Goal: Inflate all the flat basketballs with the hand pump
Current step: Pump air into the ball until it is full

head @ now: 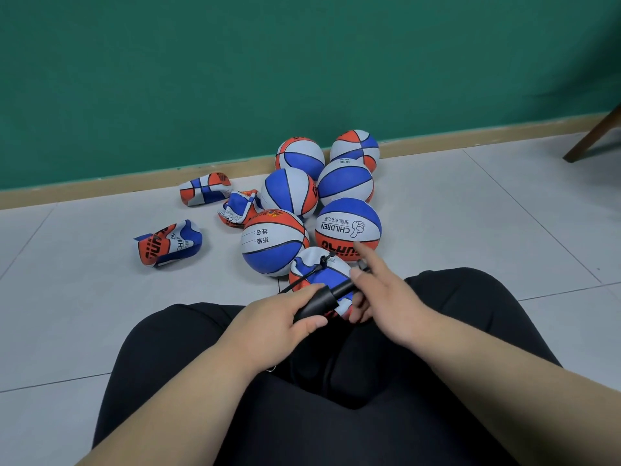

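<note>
Here, both hands on the hand pump (322, 299), part-filled ball (314, 272) between the knees.
Three flat basketballs (168, 243) lie on the floor (437, 213) near its wall edge, and six inflated balls (274, 242) cluster just beside them. The left hand (279, 317) is wrapped round the pump barrel. The right hand (386, 292) pinches the handle end, index finger straight.

Black plastic hand pump (336, 292): I saw the barrel mostly hidden under the left hand (279, 317). The blurred right hand (386, 294) covered the handle, grip unclear. The hands half hid the red-white-blue rubber basketball (319, 274). The frame edge cut off the brown wooden chair leg (594, 136).
</note>
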